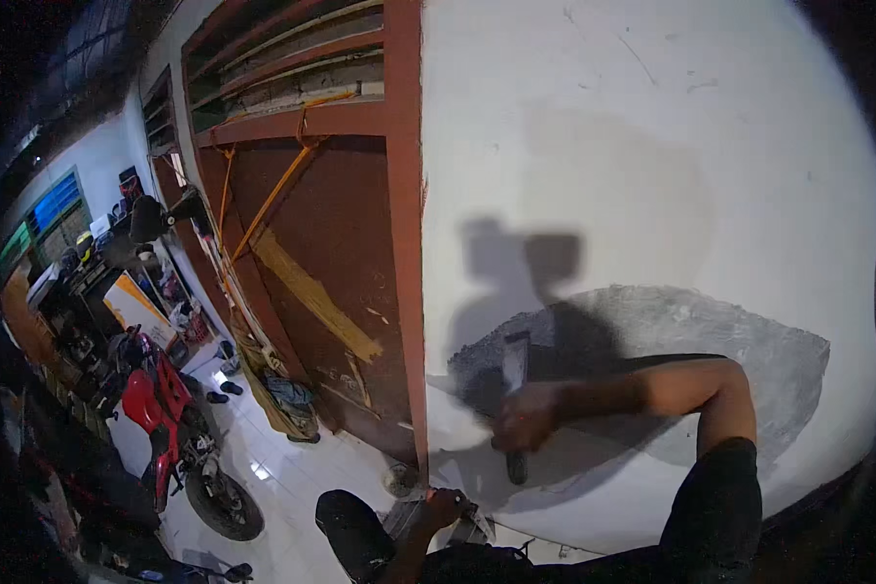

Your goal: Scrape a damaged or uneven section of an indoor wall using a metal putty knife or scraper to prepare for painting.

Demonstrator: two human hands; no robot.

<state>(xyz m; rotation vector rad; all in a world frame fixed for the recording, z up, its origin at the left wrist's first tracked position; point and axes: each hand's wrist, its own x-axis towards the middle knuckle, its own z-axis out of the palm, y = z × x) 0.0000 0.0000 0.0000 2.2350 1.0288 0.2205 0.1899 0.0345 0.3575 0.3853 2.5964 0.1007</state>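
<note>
Right hand [526, 417] is gripping a trowel [514, 375] fisted against the grey plaster patch [711, 341]; left hand [445, 506] is clutching a plaster board [462, 526], fingers closed.

Right hand [526, 417] grips a trowel [514, 375] against the grey plaster patch [711, 341] on the white wall [633, 146], left hand [445, 506] holds a small tool low beside the red door frame [406, 243], motorbike [170, 428] at left.

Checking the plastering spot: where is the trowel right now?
In the head view, the trowel is in the right hand, against the grey plaster patch, right of the red door frame.
</note>
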